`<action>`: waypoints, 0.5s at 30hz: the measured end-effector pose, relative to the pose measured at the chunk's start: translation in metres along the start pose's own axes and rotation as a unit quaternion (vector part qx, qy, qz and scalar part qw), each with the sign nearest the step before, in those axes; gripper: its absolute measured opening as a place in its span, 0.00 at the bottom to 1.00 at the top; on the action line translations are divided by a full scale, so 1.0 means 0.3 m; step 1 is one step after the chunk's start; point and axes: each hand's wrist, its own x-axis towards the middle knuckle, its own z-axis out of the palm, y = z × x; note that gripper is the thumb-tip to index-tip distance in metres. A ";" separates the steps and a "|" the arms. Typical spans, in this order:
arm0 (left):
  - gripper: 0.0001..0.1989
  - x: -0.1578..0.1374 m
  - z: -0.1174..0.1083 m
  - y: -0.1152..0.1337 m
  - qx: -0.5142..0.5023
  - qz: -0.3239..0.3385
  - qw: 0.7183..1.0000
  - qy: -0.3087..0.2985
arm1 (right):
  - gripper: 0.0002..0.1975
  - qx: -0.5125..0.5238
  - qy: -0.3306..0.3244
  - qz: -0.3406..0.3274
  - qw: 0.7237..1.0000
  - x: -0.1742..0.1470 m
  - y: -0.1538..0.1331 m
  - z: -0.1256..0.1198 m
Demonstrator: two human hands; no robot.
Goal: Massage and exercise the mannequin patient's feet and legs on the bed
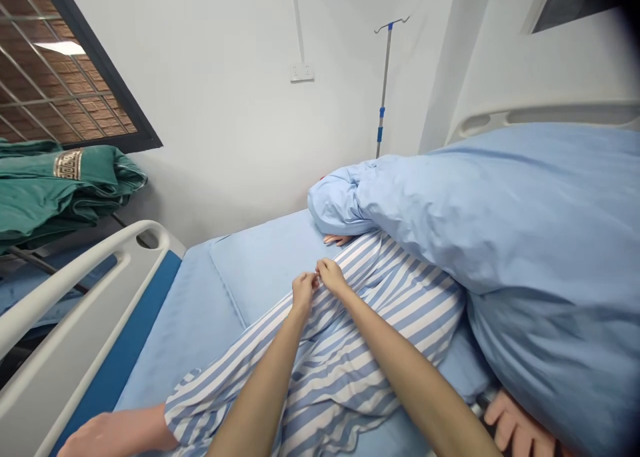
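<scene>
Striped blue-and-white trousers cover the legs of a figure, apparently a manikin, lying on the bed. My left hand and my right hand meet over the trousers, fingertips almost touching. Both are closed in a pinch, with a tiny pale bit showing between them that is too small to name. One bare foot sticks out of a trouser leg at the lower left. Beyond my hands, the figure's hand shows under the bunched light blue quilt. Another hand lies at the lower right.
Light blue sheeting covers the bed. A cream footboard with a blue strip rises at the left, near folded green cloth. Behind the bed stand an IV pole and a white wall with sockets. A headboard is far right.
</scene>
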 end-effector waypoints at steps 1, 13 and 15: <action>0.09 -0.007 0.016 -0.003 0.003 -0.005 1.000 -0.011 | 0.14 -0.007 -0.003 0.008 1.000 0.005 0.014 -0.010; 0.09 -0.370 -0.305 0.045 0.025 -0.036 0.998 -0.045 | 0.15 -0.017 -0.027 -0.001 0.999 -0.369 -0.083 0.001; 0.10 -0.490 -0.457 0.010 -0.067 -0.069 0.995 -0.012 | 0.16 -0.015 -0.029 -0.012 0.999 -0.511 -0.113 0.036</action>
